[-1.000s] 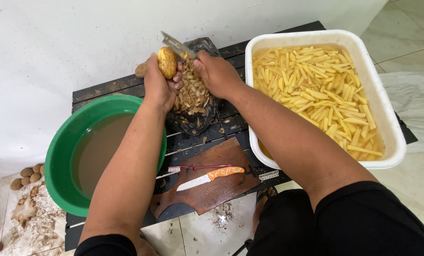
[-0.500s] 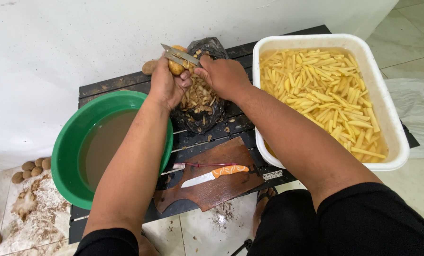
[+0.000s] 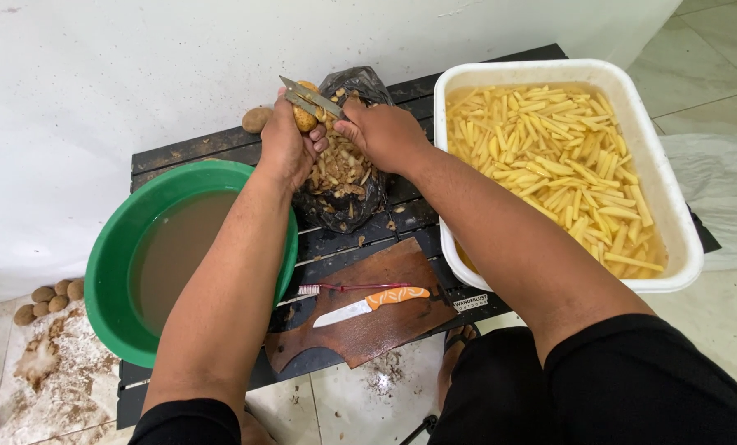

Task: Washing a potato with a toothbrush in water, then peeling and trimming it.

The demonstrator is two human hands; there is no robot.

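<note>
Left hand (image 3: pixel 288 147) gripped potato (image 3: pixel 305 118) over black bag of peelings (image 3: pixel 341 177). Right hand (image 3: pixel 382 133) closed on metal peeler (image 3: pixel 310 97), blade laid across potato top. A second ago peeler stood lifted clear of potato; since then came down onto skin, so another stroke looked under way. Spare potato (image 3: pixel 256 119) lay on table (image 3: pixel 189 152) behind. Knife (image 3: pixel 372 302) rested on wooden board (image 3: pixel 385 325).

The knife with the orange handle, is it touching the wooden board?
Touching: the head view shows the knife lying flat on the wooden cutting board.
</note>
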